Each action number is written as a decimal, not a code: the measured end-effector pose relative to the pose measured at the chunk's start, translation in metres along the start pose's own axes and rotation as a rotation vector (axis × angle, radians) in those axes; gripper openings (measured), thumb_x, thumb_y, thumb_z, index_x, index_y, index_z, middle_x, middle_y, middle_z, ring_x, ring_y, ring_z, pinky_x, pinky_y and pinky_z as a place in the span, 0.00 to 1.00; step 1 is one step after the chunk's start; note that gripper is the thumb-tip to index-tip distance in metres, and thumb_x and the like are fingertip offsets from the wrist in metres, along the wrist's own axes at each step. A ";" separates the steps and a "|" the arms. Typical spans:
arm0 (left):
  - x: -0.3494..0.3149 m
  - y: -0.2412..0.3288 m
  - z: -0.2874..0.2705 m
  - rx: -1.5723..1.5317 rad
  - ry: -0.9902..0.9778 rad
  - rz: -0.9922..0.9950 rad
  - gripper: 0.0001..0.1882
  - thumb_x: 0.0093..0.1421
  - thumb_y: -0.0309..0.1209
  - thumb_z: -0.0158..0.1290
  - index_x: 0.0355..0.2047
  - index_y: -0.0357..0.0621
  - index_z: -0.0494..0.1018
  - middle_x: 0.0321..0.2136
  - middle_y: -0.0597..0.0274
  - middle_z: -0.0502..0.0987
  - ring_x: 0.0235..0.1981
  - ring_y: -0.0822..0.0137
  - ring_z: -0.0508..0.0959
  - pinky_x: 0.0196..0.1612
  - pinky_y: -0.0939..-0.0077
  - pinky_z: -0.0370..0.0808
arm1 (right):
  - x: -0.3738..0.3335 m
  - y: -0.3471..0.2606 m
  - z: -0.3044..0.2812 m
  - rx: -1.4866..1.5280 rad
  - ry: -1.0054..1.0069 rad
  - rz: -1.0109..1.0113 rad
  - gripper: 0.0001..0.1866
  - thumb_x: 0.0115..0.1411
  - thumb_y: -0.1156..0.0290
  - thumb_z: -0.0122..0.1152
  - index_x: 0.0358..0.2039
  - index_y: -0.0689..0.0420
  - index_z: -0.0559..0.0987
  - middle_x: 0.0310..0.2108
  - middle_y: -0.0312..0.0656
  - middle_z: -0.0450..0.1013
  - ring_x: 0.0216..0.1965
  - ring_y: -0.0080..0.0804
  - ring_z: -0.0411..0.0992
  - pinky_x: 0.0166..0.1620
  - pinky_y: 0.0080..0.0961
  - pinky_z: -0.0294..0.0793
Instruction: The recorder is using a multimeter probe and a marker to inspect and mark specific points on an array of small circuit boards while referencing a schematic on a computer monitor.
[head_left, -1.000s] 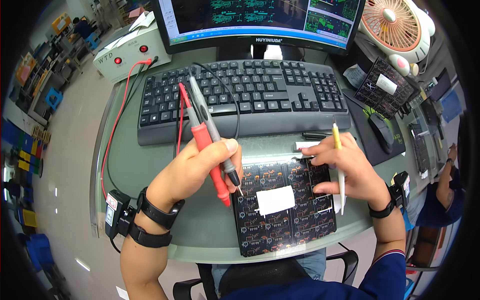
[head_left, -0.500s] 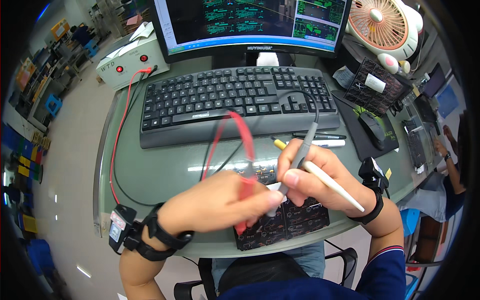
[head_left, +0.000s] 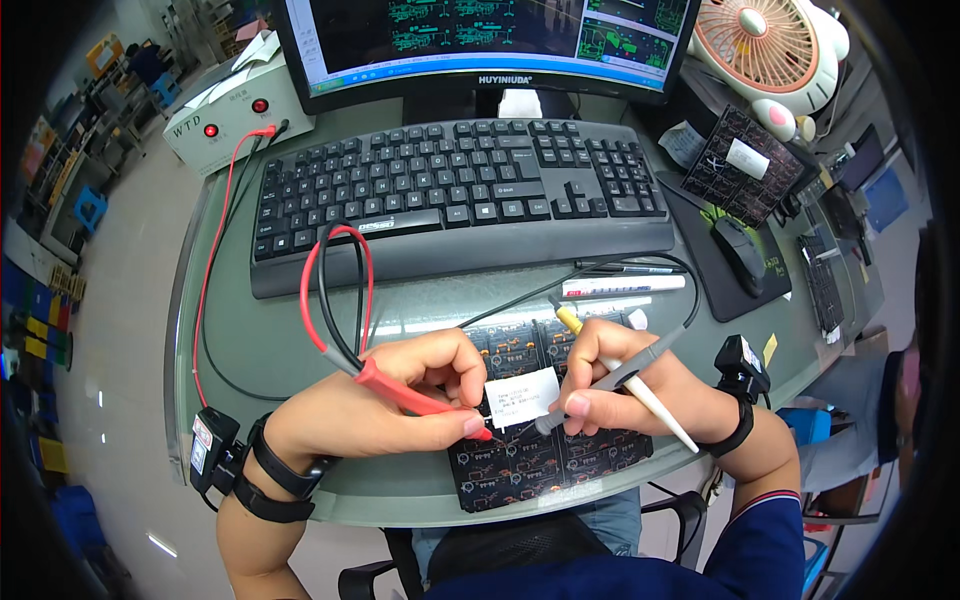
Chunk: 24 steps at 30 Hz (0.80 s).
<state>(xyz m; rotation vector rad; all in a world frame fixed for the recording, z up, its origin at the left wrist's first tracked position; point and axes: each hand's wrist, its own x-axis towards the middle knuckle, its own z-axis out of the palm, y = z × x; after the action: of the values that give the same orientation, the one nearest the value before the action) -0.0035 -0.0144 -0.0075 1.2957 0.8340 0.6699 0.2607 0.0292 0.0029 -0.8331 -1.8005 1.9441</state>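
My left hand (head_left: 385,405) is closed around a red test probe (head_left: 405,393), whose lead loops up over the keyboard. In my right hand (head_left: 645,385) are a grey-black test probe (head_left: 655,350) and a white stick-shaped tool (head_left: 664,417) with a yellow end, both gripped by the fingers. Under both hands a black circuit board panel (head_left: 515,468) lies at the near edge of the desk. A white printed paper slip (head_left: 523,397) rests on the panel between my hands. Both probes point down at the panel near this slip; whether their tips touch it, I cannot tell.
Behind the panel stand a black keyboard (head_left: 460,190) and a monitor (head_left: 480,85). A white box with red lights (head_left: 235,115) feeds the leads at left. Pens (head_left: 620,286), a mouse (head_left: 738,255), another board panel (head_left: 735,170) and a fan (head_left: 760,50) are at right.
My left hand, blurred before, has drawn left away from my right hand and steadied, with the red probe angled down. The slip and more of the panel now show between the hands.
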 end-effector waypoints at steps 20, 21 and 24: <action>-0.002 -0.001 0.005 0.075 0.013 0.040 0.10 0.56 0.26 0.59 0.29 0.44 0.66 0.25 0.75 0.67 0.27 0.83 0.65 0.29 0.86 0.63 | 0.000 0.009 0.000 -0.189 -0.001 -0.122 0.12 0.58 0.67 0.65 0.31 0.56 0.70 0.24 0.31 0.71 0.26 0.15 0.69 0.28 0.17 0.66; -0.002 0.000 0.005 0.074 0.013 0.039 0.10 0.56 0.26 0.59 0.29 0.44 0.66 0.25 0.75 0.67 0.27 0.83 0.65 0.29 0.86 0.63 | 0.001 0.009 -0.001 -0.228 0.002 -0.152 0.12 0.58 0.67 0.65 0.31 0.56 0.70 0.24 0.31 0.71 0.25 0.15 0.69 0.28 0.18 0.66; -0.002 0.003 0.005 0.161 0.007 0.051 0.10 0.56 0.26 0.59 0.28 0.44 0.66 0.25 0.74 0.66 0.26 0.83 0.65 0.29 0.85 0.63 | 0.000 0.003 -0.001 -0.314 -0.004 -0.170 0.12 0.58 0.68 0.66 0.30 0.56 0.69 0.26 0.34 0.74 0.27 0.19 0.72 0.31 0.19 0.69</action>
<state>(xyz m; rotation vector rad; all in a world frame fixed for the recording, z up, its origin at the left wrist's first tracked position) -0.0007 -0.0184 -0.0042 1.4647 0.8775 0.6579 0.2616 0.0292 0.0002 -0.7406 -2.1380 1.5837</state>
